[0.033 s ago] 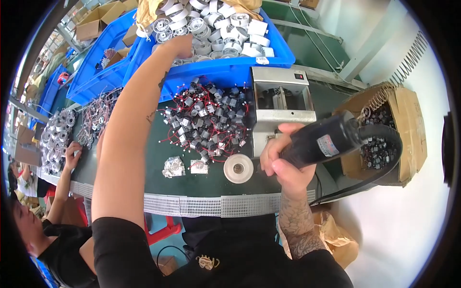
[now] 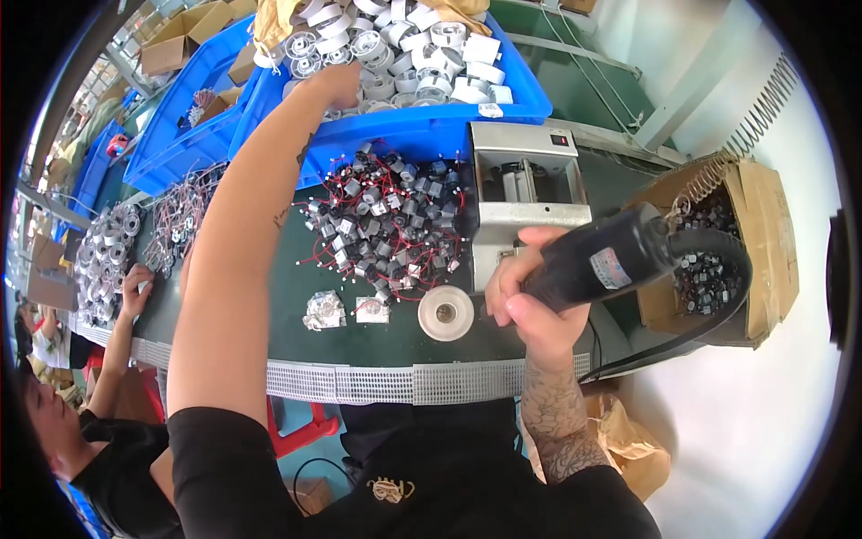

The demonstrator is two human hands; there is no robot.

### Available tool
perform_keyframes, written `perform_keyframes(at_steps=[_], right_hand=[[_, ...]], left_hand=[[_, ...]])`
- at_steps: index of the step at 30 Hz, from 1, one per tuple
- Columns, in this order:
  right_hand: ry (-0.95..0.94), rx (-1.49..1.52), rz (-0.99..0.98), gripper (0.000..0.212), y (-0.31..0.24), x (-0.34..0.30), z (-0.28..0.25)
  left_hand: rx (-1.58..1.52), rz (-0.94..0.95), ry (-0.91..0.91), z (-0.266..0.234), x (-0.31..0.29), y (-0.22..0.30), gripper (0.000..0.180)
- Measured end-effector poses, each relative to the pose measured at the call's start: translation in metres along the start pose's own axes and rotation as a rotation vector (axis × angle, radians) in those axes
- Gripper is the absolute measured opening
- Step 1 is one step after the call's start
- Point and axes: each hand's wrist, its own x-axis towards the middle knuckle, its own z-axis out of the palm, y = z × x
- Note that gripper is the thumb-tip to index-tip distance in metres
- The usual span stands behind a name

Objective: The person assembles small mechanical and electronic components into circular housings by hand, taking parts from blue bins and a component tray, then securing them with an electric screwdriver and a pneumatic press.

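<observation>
My left hand [image 2: 336, 87] reaches into a large blue bin [image 2: 395, 135] heaped with white round plastic housings [image 2: 434, 85]. It touches the pile, and its fingers are mostly hidden from me. My right hand [image 2: 539, 301] is wrapped round a black electric screwdriver [image 2: 597, 260] with a thick black cable; its bit is out of sight. Below the screwdriver's left side, one white round housing [image 2: 446, 313] stands alone on the green bench, apart from both hands. Between my arms lies a heap of small motors [image 2: 386, 216] with red and black wires.
A metal screw feeder [image 2: 530, 216] stands behind my right hand. To the right is a cardboard box [image 2: 763, 242] of small dark parts under a coiled spring cord [image 2: 759, 117]. Two small silvery pieces [image 2: 325, 311] lie near the bench edge. At left, a co-worker's hand [image 2: 136, 289] is beside more parts.
The moving part inside the screw feeder has shifted slightly. Both hands stay in nearly the same place.
</observation>
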Motion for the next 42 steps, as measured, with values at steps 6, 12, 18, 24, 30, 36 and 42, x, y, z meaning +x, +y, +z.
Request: perform_keyframes(at_steps=[6, 12, 18, 24, 30, 36, 42], right_hand=[[0.032, 0.14, 0.024, 0.057, 0.003, 0.0, 0.0], [0.01, 0.17, -0.044, 0.058, 0.001, 0.0, -0.002], [-0.006, 0.237, -0.049, 0.062, -0.006, -0.002, 0.003], [-0.046, 0.053, -0.077, 0.062, -0.005, 0.0, 0.004], [-0.053, 0.046, -0.09, 0.061, -0.003, 0.001, 0.0], [-0.067, 0.034, -0.083, 0.062, -0.005, 0.001, 0.003], [-0.044, 0.021, -0.087, 0.062, -0.006, 0.001, 0.0]], left_hand=[[-0.055, -0.24, 0.339, -0.006, -0.016, -0.003, 0.071], [-0.757, 0.103, 0.838, -0.044, -0.134, 0.095, 0.05], [-1.037, 0.408, 0.406, 0.019, -0.264, 0.188, 0.049], [-1.034, 0.362, 0.451, 0.055, -0.291, 0.204, 0.043], [-0.887, 0.348, 0.338, 0.021, -0.287, 0.161, 0.049], [-0.334, 0.223, 0.254, 0.026, -0.28, 0.12, 0.038], [-0.72, 0.117, 0.377, 0.012, -0.281, 0.121, 0.029]])
